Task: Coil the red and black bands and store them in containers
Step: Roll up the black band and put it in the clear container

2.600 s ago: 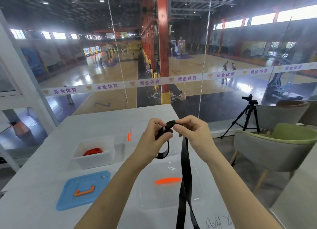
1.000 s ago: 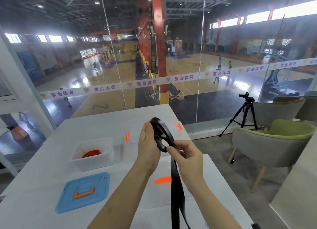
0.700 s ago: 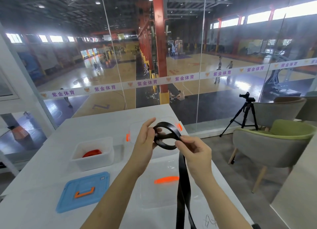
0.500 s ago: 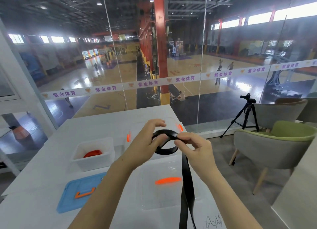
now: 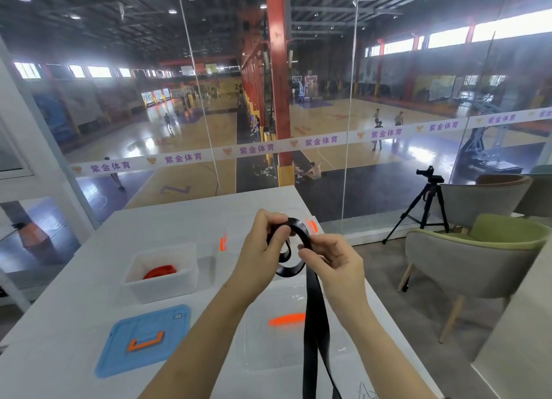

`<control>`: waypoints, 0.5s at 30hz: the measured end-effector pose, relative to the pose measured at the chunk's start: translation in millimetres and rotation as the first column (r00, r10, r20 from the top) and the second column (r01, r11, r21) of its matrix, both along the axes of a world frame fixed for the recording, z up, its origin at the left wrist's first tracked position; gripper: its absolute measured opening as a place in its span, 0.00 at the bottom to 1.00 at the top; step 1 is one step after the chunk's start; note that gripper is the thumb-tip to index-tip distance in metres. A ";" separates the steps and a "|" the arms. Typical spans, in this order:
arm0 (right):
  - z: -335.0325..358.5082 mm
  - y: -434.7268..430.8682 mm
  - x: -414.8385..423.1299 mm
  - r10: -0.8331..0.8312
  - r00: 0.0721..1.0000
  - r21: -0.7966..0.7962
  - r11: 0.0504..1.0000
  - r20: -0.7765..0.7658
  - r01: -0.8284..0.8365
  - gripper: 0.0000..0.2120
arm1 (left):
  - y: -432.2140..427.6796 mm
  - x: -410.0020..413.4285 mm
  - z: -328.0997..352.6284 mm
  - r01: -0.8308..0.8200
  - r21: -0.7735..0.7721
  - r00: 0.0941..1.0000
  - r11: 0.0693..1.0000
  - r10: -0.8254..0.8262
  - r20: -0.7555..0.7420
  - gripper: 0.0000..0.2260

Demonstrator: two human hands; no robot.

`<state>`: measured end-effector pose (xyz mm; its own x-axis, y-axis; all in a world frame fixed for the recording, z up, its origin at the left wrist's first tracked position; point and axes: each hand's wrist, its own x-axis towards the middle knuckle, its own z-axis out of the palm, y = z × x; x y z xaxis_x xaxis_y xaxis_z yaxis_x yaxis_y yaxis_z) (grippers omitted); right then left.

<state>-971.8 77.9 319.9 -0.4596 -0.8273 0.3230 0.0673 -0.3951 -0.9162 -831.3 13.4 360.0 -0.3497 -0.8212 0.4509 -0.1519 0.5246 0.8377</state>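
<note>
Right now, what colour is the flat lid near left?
The lid is blue, orange handle; head view.

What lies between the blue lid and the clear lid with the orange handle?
In the head view, the left forearm crosses above the table between the blue lid and the clear lid; nothing else shows there.

Both bare arms stretch forward and the hands meet in the middle. The left hand (image 5: 263,249) has its fingers and thumb curled, pinching the rolled part of the black band (image 5: 310,309). The right hand (image 5: 331,264) sits just beside it, a bit lower, pinching the band with thumb and fingertips.
</note>
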 end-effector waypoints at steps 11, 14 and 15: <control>15.9 -2.3 -16.8 -0.034 0.995 -0.018 0.999 -0.090 0.032 0.12 | -2.8 10.2 0.6 0.118 0.139 0.984 0.983 -0.135 0.118 0.11; 25.8 -3.0 -15.4 0.010 0.987 -0.013 1.000 -0.161 -0.012 0.13 | -6.2 9.5 7.0 0.126 -0.039 0.949 0.991 -0.109 0.296 0.15; 28.1 -2.8 -14.4 0.017 0.987 -0.019 1.000 -0.161 -0.021 0.13 | -7.0 8.2 8.2 0.130 -0.107 0.947 0.986 -0.091 0.309 0.15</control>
